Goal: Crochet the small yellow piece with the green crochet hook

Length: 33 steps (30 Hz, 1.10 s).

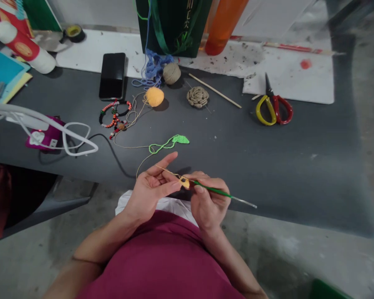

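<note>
Grey table (314, 166): yellow ball (155, 96), green crocheted piece (182, 140) (leaf-shaped).

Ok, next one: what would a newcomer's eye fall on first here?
Probably the hands near the middle of the picture: the left hand pinches a small yellow crocheted piece, and the right hand holds a green-handled hook beside it. After that, likely the red-and-yellow scissors to the right and the orange cylinder at the top edge.

Soft light casts faint shadows; the upper right corner blurs.
</note>
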Available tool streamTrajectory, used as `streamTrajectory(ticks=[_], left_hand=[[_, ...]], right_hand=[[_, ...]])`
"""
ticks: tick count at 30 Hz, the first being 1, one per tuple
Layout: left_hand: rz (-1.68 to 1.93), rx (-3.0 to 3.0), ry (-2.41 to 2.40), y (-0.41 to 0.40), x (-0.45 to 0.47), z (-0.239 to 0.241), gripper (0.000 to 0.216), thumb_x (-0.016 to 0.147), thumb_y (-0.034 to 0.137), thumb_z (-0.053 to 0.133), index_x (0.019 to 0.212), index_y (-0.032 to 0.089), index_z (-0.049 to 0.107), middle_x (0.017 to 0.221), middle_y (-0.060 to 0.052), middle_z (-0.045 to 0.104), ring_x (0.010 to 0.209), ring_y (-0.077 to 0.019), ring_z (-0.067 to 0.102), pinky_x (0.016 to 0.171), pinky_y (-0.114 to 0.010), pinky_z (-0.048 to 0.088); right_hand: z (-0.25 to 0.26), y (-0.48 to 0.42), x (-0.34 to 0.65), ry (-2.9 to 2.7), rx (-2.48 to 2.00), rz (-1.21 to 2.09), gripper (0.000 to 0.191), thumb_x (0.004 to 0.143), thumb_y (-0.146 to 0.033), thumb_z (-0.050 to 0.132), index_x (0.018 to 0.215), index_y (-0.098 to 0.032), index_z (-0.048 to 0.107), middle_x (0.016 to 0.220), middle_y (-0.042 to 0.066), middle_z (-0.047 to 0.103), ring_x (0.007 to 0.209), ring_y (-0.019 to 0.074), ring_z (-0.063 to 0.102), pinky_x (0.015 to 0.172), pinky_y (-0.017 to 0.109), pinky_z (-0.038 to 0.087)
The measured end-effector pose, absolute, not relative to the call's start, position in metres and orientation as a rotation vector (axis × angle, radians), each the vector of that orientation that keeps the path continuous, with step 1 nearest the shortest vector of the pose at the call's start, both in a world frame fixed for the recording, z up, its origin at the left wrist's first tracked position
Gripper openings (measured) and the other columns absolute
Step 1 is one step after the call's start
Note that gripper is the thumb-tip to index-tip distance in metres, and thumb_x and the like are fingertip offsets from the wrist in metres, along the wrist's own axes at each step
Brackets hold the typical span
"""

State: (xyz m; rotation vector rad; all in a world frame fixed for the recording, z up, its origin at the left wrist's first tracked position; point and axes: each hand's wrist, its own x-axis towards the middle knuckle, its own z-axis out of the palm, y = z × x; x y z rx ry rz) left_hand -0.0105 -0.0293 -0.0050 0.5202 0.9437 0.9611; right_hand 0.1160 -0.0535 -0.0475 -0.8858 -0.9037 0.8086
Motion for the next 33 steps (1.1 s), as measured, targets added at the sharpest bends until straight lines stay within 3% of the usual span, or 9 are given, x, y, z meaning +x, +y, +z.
streamTrajectory(ticks=[3,8,13,18,33], left_hand=[[0.945,0.557,0.971,-0.030,-0.012,-0.007,0.058,0.066,0.021,0.092,0.122,0.028,0.077,0.069,0.004,0.071,0.065,-0.0093,0.063,0.077,-0.026,0.057],[0.967,0.654,1.006,-0.030,-0.014,-0.007,0.057,0.067,0.019,0.091,0.121,0.029,0.078,0.071,0.003,0.072,0.069,-0.0110,0.063,0.079,-0.028,0.057],[1.017,0.785,1.009,-0.030,-0.016,-0.004,0.049,0.069,0.016,0.090,0.114,0.030,0.080,0.077,0.001,0.074,0.073,-0.0119,0.064,0.085,-0.030,0.057],[1.013,0.789,0.983,-0.030,-0.016,-0.003,0.054,0.070,0.016,0.089,0.121,0.031,0.077,0.076,0.002,0.071,0.073,-0.0115,0.063,0.080,-0.028,0.056],[1.115,0.918,0.980,-0.030,-0.019,-0.008,0.058,0.075,0.016,0.087,0.129,0.033,0.073,0.077,0.002,0.075,0.074,-0.0114,0.067,0.081,-0.027,0.058]], right_hand=[[-0.045,-0.053,0.119,-0.871,-0.908,0.855,0.005,0.093,-0.026,0.066,0.096,-0.029,0.068,0.084,-0.001,0.082,0.064,0.0157,0.072,0.049,0.027,0.052],[-0.043,-0.053,0.128,-0.945,-0.931,0.844,0.003,0.096,-0.028,0.062,0.097,-0.029,0.064,0.077,0.000,0.080,0.068,0.0181,0.075,0.049,0.028,0.055],[-0.044,-0.054,0.131,-0.977,-0.827,0.899,0.009,0.096,-0.024,0.064,0.101,-0.030,0.067,0.088,0.000,0.083,0.075,0.0169,0.076,0.057,0.029,0.059],[-0.044,-0.055,0.132,-1.007,-0.811,0.940,0.010,0.095,-0.022,0.066,0.102,-0.029,0.069,0.096,0.001,0.084,0.084,0.0188,0.079,0.066,0.034,0.062],[-0.037,-0.057,0.133,-1.008,-0.751,0.872,0.021,0.098,-0.016,0.061,0.112,-0.029,0.069,0.107,0.003,0.084,0.082,0.0211,0.080,0.067,0.040,0.059]])
